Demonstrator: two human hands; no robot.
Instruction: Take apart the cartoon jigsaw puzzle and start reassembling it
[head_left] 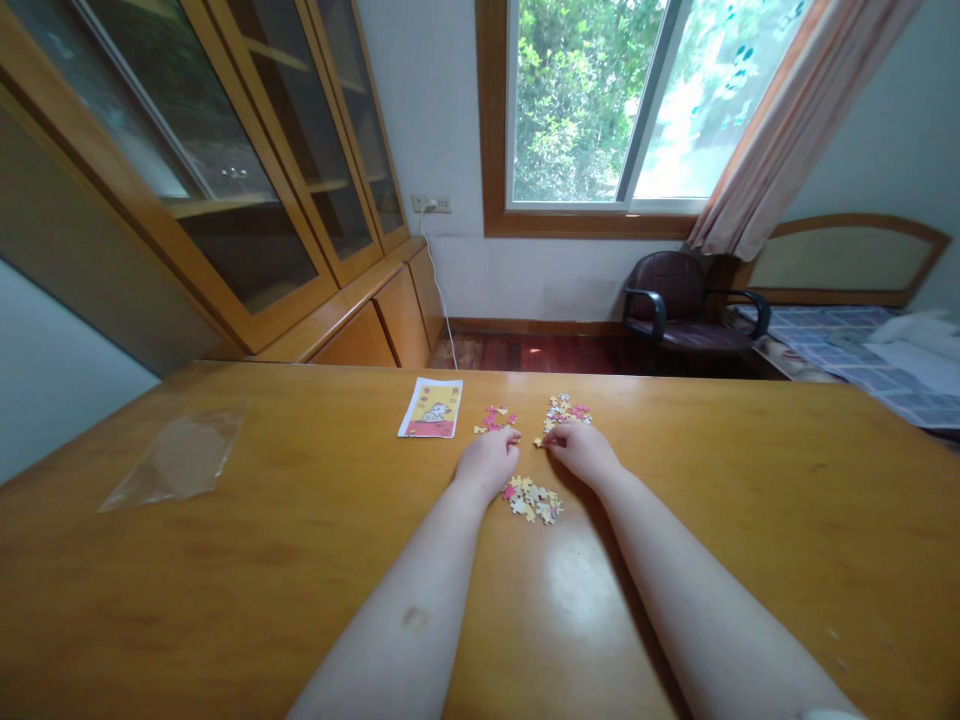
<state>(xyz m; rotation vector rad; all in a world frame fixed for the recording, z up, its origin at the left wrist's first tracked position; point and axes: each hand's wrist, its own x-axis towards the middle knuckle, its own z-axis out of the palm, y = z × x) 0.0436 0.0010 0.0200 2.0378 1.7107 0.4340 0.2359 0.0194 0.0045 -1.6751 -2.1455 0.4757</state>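
Observation:
Loose jigsaw puzzle pieces lie in three groups around my hands on the wooden table (300,580). My left hand (487,462) is closed, fingertips together beside a small group of pink and yellow pieces (495,418); whatever it may hold is too small to make out. With thumb and finger, my right hand (583,448) pinches a yellowish puzzle piece (538,442) at the table surface. Just beyond that hand lies a mixed pile of pieces (561,408), partly covered by it. Nearer to me, between my forearms, is another pile of pale, yellow and pink pieces (531,500).
Left of the pieces lies a picture card (431,408) with a white animal on yellow and pink. A clear plastic bag (180,458) rests flat at the table's left. Beyond the table stand a glass-door cabinet (322,190), an office chair (679,300) and a bed (840,340).

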